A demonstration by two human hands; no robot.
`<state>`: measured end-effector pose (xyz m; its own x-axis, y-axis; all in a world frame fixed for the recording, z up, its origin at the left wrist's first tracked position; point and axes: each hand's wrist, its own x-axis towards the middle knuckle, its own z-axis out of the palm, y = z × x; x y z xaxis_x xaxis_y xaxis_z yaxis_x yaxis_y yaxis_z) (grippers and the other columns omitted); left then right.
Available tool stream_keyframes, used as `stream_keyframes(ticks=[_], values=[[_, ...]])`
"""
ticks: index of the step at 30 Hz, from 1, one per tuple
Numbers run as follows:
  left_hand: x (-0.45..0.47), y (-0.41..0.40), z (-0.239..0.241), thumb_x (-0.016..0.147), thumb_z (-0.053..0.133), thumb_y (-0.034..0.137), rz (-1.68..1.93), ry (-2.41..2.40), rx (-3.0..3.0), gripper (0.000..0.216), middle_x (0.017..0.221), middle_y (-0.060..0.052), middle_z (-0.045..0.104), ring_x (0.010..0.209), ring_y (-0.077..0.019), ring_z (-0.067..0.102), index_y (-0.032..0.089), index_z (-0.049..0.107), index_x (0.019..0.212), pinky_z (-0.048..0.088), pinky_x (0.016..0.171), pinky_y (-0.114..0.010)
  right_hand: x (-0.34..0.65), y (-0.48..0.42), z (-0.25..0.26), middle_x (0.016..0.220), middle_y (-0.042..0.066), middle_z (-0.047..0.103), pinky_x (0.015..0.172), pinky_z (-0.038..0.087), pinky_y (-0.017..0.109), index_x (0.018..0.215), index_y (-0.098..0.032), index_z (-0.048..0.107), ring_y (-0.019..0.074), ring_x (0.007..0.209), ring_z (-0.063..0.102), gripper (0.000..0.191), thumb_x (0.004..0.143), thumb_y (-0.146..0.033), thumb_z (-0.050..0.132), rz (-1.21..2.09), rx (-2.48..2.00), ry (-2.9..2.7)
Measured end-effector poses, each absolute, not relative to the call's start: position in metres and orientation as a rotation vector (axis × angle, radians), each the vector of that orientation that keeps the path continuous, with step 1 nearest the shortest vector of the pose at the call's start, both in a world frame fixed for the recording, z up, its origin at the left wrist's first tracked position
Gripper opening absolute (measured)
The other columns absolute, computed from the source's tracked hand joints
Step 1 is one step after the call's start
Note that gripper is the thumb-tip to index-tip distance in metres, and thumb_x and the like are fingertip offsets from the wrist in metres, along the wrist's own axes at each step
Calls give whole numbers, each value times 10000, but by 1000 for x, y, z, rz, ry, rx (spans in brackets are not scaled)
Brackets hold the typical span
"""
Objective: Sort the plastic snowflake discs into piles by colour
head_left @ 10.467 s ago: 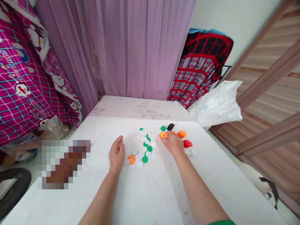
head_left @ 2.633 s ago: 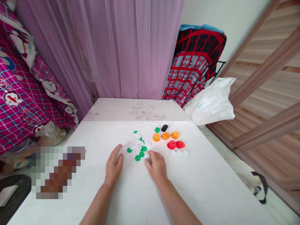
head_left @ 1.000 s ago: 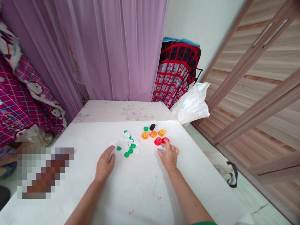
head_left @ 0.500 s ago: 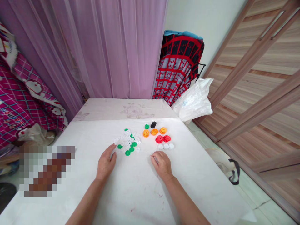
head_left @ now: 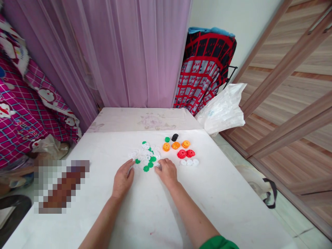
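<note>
The mixed pile (head_left: 145, 156) of white and green snowflake discs sat mid-worktop (head_left: 220, 193), right in front of both hands. The left hand (head_left: 123, 178) lay palm down at the pile's near-left edge, grip loose, fingers flat, nothing in it. The right hand (head_left: 167, 172) had its fingertips at the pile's near-right edge. I couldn't tell whether that grip was pinching a white piece or just touching one, since the fingers covered it. Off to the right, apart from the pile, were little rows of orange discs (head_left: 175, 145), red discs (head_left: 186, 153) and white discs (head_left: 189, 162), with a black disc (head_left: 175, 137) behind them.

My read on handling: these looked like thin, stiff plastic, super light, so they'd probably skid on the smooth cover if nudged rather than lifted. The notched rims would likely snag each other in the heap, so one piece could drag its neighbours along. The best hold, I'd say, was a thumb-and-forefinger pinch across the rim of a piece on the pile's outer edge, not digging into the middle. They didn't look fragile either.
</note>
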<state>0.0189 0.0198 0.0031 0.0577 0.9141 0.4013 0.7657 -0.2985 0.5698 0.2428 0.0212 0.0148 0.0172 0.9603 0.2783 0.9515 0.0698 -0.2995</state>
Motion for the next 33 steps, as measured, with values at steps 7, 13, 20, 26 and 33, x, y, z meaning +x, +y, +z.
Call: stream_keyframes(ticks=[7, 13, 20, 26, 33], values=[[19, 20, -1, 889, 408, 334, 1090, 1721, 2130, 357, 1221, -57, 677, 1131, -228, 627, 221, 681, 1089, 497, 1004, -415, 254, 6, 4, 808, 16, 631, 721, 397, 272, 865, -223, 675, 163, 769, 568, 115, 779, -293, 644, -3, -1782, -1852], [17, 21, -2, 885, 410, 334, 1069, 1719, 2159, 363, 1226, -61, 674, 1119, -229, 634, 211, 680, 1093, 505, 992, -408, 326, -8, 16, 850, 38, 647, 737, 407, 295, 930, -203, 684, 188, 805, 579, 202, 814, -341, 593, -155, -1865, -1648], [16, 20, -1, 890, 407, 348, 1054, 1739, 2170, 370, 1236, -67, 668, 1129, -240, 630, 211, 676, 1103, 510, 984, -415, 380, -3, 39, 842, 39, 653, 699, 381, 282, 934, -220, 706, 185, 791, 576, 223, 811, -376, 606, -185, -2116, -1594], [16, 20, -2, 893, 411, 348, 1061, 1737, 2182, 363, 1233, -69, 669, 1118, -237, 635, 208, 678, 1096, 509, 987, -410, 377, -3, 37, 847, 42, 651, 701, 369, 283, 948, -224, 713, 184, 784, 574, 223, 820, -376, 613, -211, -2186, -1647], [15, 21, -3, 892, 417, 346, 1064, 1721, 2192, 361, 1232, -73, 669, 1127, -238, 630, 206, 675, 1100, 505, 994, -415, 379, -7, 36, 863, 44, 663, 714, 383, 286, 992, -208, 700, 192, 800, 581, 252, 822, -368, 605, -220, -2110, -1634]])
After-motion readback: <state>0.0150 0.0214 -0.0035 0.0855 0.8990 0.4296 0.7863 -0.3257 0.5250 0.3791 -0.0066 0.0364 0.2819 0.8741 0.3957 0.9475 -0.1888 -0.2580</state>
